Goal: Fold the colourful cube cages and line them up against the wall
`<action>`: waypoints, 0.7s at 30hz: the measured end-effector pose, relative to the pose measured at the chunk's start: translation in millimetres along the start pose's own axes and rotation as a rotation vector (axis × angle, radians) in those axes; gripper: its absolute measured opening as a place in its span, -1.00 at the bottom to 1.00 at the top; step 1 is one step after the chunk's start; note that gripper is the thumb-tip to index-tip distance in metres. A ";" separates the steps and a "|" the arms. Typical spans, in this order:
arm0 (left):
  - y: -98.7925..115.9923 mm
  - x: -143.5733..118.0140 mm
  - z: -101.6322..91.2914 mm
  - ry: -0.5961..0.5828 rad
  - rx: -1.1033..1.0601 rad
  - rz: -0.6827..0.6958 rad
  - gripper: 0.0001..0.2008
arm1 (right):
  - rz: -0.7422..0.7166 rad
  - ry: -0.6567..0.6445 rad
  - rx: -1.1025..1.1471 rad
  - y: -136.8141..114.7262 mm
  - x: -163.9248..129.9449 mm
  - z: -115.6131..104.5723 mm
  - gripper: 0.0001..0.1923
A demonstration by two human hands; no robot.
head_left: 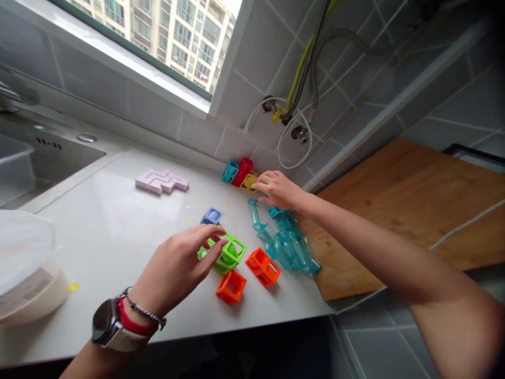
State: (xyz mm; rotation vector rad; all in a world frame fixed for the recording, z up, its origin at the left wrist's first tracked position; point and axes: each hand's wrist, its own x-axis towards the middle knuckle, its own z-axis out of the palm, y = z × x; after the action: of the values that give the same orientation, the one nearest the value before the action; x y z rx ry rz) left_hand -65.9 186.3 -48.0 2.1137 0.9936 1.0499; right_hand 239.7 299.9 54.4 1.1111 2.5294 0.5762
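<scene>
Left hand (179, 258) at green cubes (236, 249) (counter edge (252, 325) near) | right hand (278, 189) at yellow cube (248, 182) | half-curled, grips unclear

Green open-frame cube blocks (230, 255), ball visible inside 1, partly hidden, near orange block (226, 287). Yellow open-frame block (248, 182) beside red block (243, 170).

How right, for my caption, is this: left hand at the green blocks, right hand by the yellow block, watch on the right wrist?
The watch is on the left wrist, as the head view shows; the left hand is at the green blocks, the right hand by the yellow block.
</scene>
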 end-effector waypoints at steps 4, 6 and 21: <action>0.5 -2.4 -7.7 0.015 0.180 -0.040 -0.70 | -0.036 -0.072 0.003 -21.1 -26.6 -16.4 -0.63; 0.8 -3.8 -11.2 0.000 0.201 -0.034 -0.69 | -0.068 -0.112 0.022 -28.8 -34.5 -23.3 -0.65; 30.6 -14.9 6.1 -0.276 0.265 0.096 -0.67 | 0.491 -0.457 0.194 35.6 -44.8 32.1 -0.51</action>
State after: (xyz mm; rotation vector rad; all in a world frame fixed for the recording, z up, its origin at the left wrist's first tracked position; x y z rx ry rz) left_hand -56.0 156.0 -34.5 2.4616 0.9438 0.6725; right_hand 304.9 295.6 49.3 1.7276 1.9517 0.1530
